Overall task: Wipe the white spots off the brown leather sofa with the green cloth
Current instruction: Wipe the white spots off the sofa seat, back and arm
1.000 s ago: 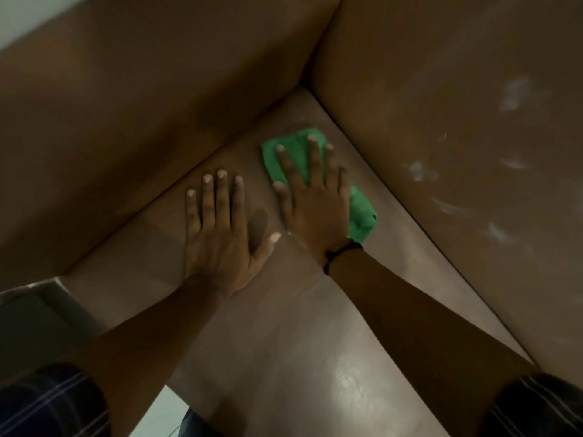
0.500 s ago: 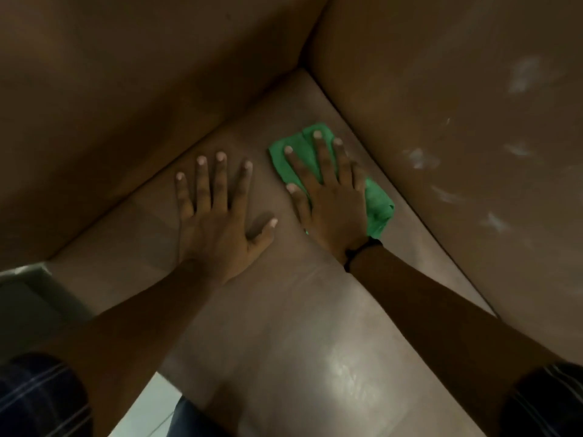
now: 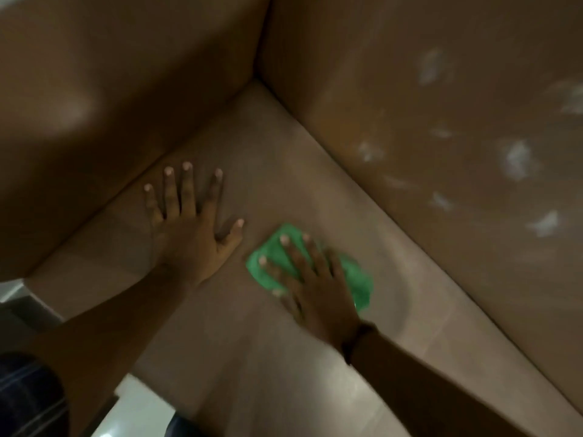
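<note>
The brown leather sofa seat (image 3: pixel 277 159) runs from the far corner toward me. My right hand (image 3: pixel 312 285) presses flat on the green cloth (image 3: pixel 359 279), fingers spread, in the middle of the seat; most of the cloth is hidden under the palm. My left hand (image 3: pixel 189 222) lies flat and open on the seat just left of the cloth, holding nothing. Several white spots (image 3: pixel 517 159) smear the backrest on the right, well above and right of the cloth.
The sofa's armrest (image 3: pixel 110 89) rises on the left and meets the backrest (image 3: pixel 410 89) at the far corner. A pale floor (image 3: pixel 138 408) shows past the seat's front edge at lower left. A dark band circles my right wrist (image 3: pixel 356 339).
My right hand has slid the green cloth back from the corner toward me along the seat. The left hand stays planted flat; the view has shifted.
</note>
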Demonstrator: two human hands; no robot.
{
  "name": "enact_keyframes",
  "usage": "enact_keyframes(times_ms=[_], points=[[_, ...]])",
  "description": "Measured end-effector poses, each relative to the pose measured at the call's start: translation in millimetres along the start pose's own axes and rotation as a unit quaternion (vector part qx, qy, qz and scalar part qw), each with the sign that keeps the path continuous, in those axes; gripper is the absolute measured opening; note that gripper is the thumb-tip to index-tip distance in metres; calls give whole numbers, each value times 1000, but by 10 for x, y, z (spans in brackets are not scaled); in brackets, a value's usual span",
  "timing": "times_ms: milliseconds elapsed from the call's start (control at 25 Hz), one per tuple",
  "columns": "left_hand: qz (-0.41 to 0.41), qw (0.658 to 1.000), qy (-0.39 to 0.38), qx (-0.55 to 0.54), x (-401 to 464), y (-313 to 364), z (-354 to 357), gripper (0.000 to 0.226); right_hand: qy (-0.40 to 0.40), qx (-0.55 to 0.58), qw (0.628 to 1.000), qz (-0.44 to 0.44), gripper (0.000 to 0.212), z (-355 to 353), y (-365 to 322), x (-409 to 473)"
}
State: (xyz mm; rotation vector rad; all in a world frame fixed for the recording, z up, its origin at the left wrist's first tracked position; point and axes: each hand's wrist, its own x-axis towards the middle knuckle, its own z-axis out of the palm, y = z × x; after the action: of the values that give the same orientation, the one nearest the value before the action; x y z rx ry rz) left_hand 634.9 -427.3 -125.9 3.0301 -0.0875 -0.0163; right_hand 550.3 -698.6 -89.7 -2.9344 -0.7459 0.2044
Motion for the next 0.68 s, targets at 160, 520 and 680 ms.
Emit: enact_keyframes(times_ms=[160, 520, 680], points=[[-23, 1000, 3, -10, -68, 133, -20, 88, 33, 28, 974, 221, 61, -166, 397, -300], [-1, 999, -6, -35, -174, 811, 67, 85, 36, -49, 998, 13, 54, -233, 627, -475], [12, 999, 4, -37, 197, 1158, 156, 82, 88, -160, 983, -5, 50, -673, 1265, -8]])
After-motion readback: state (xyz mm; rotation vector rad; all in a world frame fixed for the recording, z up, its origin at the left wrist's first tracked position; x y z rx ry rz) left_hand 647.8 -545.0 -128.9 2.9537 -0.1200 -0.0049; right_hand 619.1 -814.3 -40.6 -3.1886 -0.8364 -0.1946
